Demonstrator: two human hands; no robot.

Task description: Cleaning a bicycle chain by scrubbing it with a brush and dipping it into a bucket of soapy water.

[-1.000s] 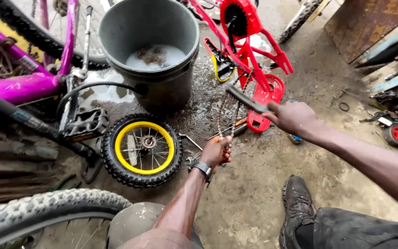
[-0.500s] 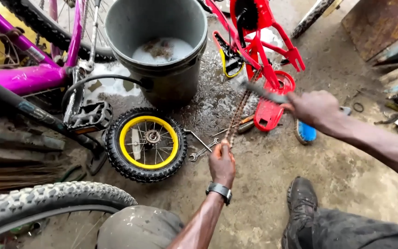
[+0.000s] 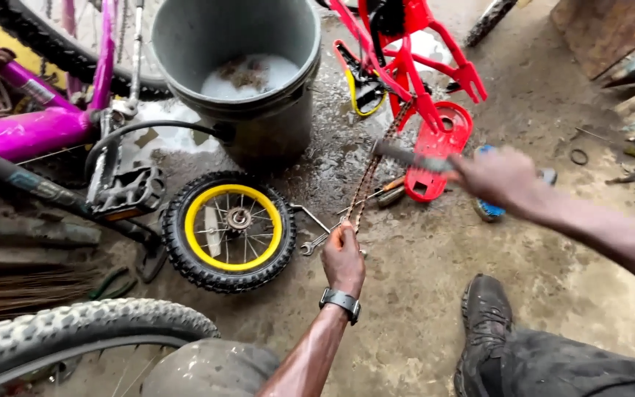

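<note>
Left hand (image 3: 344, 259), centre frame, wristwatch (image 3: 340, 302) on wrist: grip clenched on lower end of rusty bicycle chain (image 3: 370, 173), which runs taut up toward the red bicycle frame (image 3: 420, 81) at upper centre. Right hand (image 3: 497, 179), right of centre, blurred: grip grasping a dark-handled tool (image 3: 404, 156) beside the chain. Small yellow-rimmed wheel (image 3: 231, 229) flat on wet floor, left of centre. Grey bucket (image 3: 240, 66) of soapy water, upper centre. Spanners (image 3: 314, 234) between wheel and left hand.

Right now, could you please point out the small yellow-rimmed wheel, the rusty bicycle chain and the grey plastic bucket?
Small yellow-rimmed wheel (image 3: 233, 218): head view, hub.
Rusty bicycle chain (image 3: 369, 176): head view, mid-length links.
Grey plastic bucket (image 3: 273, 125): head view, outer wall.
</note>
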